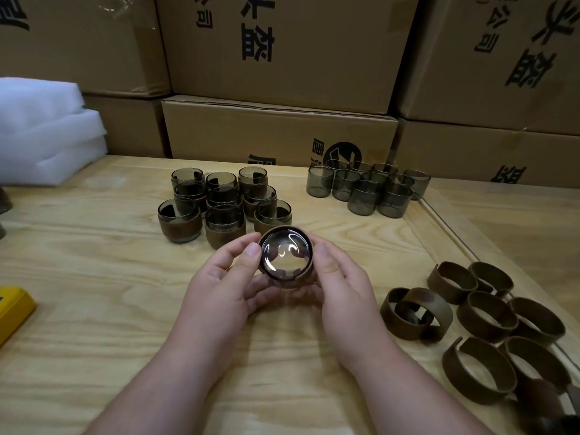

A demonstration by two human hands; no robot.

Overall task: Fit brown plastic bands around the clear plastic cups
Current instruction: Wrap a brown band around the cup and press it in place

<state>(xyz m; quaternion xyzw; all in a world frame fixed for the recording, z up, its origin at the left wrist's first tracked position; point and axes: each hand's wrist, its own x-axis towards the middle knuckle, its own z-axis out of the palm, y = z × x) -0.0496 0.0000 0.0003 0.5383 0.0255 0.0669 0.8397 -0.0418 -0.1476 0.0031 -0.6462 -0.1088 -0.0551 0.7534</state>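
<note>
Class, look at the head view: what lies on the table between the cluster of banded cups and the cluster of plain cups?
Only bare wooden table separates the banded cups from the plain cups in the head view.

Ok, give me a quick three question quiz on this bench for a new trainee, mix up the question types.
1. True or false: the cup in the hands already has a brown band round it.
2. Which group sits at the far right of the table? A. banded cups B. bare cups C. foam sheets
3. Fill in: the loose bands lie on the person's ____ side.

Key
1. True. The left hand and right hand hold it between them, mouth towards the camera.
2. B. The bare cups stand there; the banded cups are left of them.
3. right
</note>
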